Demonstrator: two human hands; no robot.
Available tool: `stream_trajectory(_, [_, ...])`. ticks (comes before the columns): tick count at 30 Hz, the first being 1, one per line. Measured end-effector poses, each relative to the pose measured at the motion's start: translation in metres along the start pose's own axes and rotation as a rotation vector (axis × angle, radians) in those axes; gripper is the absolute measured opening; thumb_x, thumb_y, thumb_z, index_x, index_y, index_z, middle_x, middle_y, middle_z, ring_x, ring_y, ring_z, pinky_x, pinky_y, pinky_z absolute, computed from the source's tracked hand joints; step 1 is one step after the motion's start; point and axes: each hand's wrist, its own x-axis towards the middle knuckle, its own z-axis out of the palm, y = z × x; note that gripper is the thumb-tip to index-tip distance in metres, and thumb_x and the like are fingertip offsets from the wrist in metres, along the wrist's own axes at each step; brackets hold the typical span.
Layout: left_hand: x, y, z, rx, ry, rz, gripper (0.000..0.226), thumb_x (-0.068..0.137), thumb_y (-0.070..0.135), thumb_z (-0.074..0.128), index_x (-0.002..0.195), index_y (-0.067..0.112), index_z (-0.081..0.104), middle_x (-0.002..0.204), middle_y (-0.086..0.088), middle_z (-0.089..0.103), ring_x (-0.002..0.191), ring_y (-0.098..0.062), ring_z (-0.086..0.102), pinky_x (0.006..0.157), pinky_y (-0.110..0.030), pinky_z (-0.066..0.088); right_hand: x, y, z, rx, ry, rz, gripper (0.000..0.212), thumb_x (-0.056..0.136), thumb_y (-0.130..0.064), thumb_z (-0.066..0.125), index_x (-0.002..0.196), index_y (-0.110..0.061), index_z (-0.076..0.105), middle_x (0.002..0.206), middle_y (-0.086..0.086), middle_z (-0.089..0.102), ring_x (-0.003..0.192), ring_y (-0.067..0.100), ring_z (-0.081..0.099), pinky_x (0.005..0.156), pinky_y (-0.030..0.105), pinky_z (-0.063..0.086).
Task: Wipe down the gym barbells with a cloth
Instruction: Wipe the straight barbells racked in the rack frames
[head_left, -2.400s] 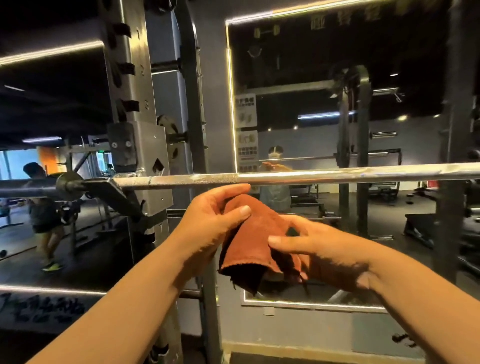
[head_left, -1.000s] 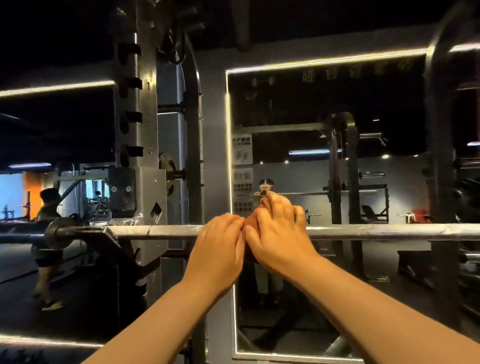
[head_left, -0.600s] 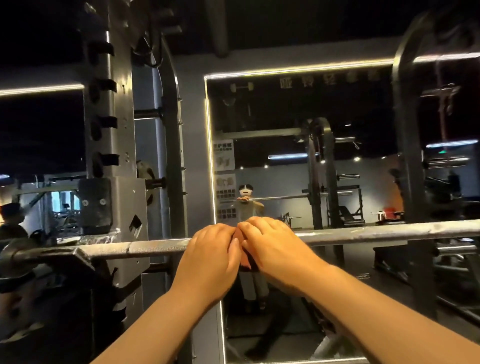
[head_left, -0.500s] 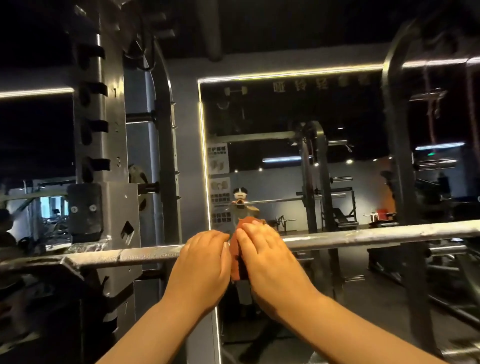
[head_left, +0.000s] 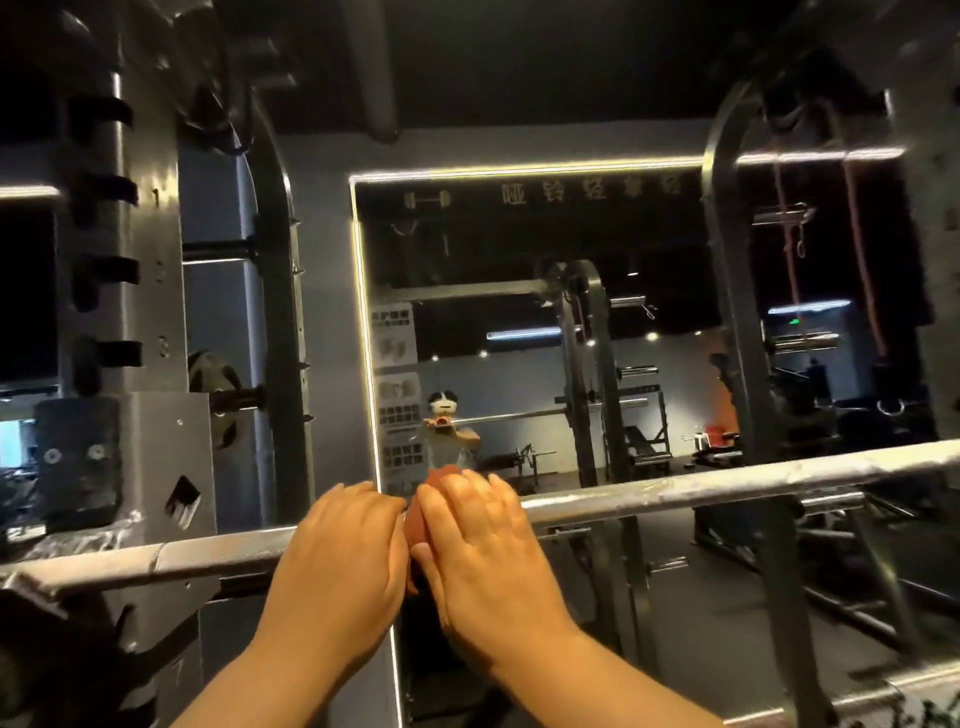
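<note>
Cloth (head_left: 417, 525) over barbell (head_left: 675, 491), peeking between left hand (head_left: 343, 556), right hand (head_left: 480, 545) — both grip it.

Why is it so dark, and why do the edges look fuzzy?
Head view: dim gym, lit mainly by the light strip round the mirror; the barbell catches glare; the rack upright at the right edge is smeared with blur.

A steel barbell (head_left: 675, 491) runs from 8 o'clock up to 3 o'clock. Near 6 o'clock, 2 hands curl over it side by side: the left hand (head_left: 343, 561) grips the bar, and the right hand (head_left: 483, 551) grips an orange cloth (head_left: 418, 519) that peeks out between them. A rack upright (head_left: 150, 312) stands at 9 o'clock and a lit mirror (head_left: 519, 234) at 12.
</note>
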Motion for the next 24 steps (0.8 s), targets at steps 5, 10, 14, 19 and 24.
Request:
stream_trajectory(5, [-0.001, 0.002, -0.005, 0.052, 0.021, 0.008, 0.049, 0.101, 0.042, 0.030, 0.110, 0.019, 0.072, 0.106, 0.000, 0.074, 0.111, -0.023, 0.067, 0.113, -0.041, 0.038, 0.025, 0.009, -0.019, 0.010, -0.127, -0.010, 0.059, 0.097, -0.059, 0.017, 0.117, -0.024, 0.061, 0.114, -0.001, 0.062, 0.106, 0.022, 0.061, 0.097, 0.042, 0.045])
stream_trajectory(10, [-0.010, 0.002, -0.009, 0.009, -0.011, -0.015, 0.055, 0.103, 0.040, 0.020, 0.133, 0.020, 0.061, 0.134, 0.000, 0.065, 0.140, -0.019, 0.047, 0.123, -0.033, 0.011, 0.022, 0.006, -0.013, -0.073, -0.139, -0.037, 0.051, 0.103, -0.049, 0.016, 0.127, -0.031, 0.056, 0.126, -0.006, 0.059, 0.119, 0.018, 0.055, 0.106, 0.040, 0.040])
stream_trajectory(14, [-0.012, 0.004, -0.013, -0.038, -0.030, -0.028, 0.057, 0.103, 0.042, 0.017, 0.138, 0.020, 0.057, 0.142, 0.000, 0.060, 0.147, -0.018, 0.038, 0.125, -0.032, 0.006, -0.010, -0.007, 0.003, 0.072, 0.046, 0.021, 0.051, 0.106, -0.042, 0.026, 0.143, -0.019, 0.053, 0.145, 0.005, 0.051, 0.141, 0.027, 0.043, 0.124, 0.052, 0.023])
stream_trajectory(19, [-0.011, 0.005, -0.014, -0.030, -0.066, -0.047, 0.044, 0.109, 0.035, 0.029, 0.144, 0.021, 0.051, 0.147, 0.002, 0.055, 0.150, -0.015, 0.030, 0.127, -0.032, 0.002, 0.026, -0.008, -0.023, 0.082, -0.175, 0.068, 0.042, 0.108, -0.047, 0.025, 0.121, -0.024, 0.057, 0.113, -0.003, 0.059, 0.108, 0.019, 0.056, 0.103, 0.041, 0.042])
stream_trajectory(24, [-0.013, 0.008, -0.017, -0.070, -0.063, -0.049, 0.041, 0.109, 0.035, 0.031, 0.139, 0.021, 0.055, 0.145, 0.002, 0.056, 0.150, -0.016, 0.031, 0.127, -0.033, 0.003, 0.026, -0.010, -0.011, -0.006, -0.126, 0.034, 0.042, 0.109, -0.043, 0.026, 0.126, -0.025, 0.059, 0.124, -0.002, 0.061, 0.113, 0.019, 0.059, 0.107, 0.041, 0.042])
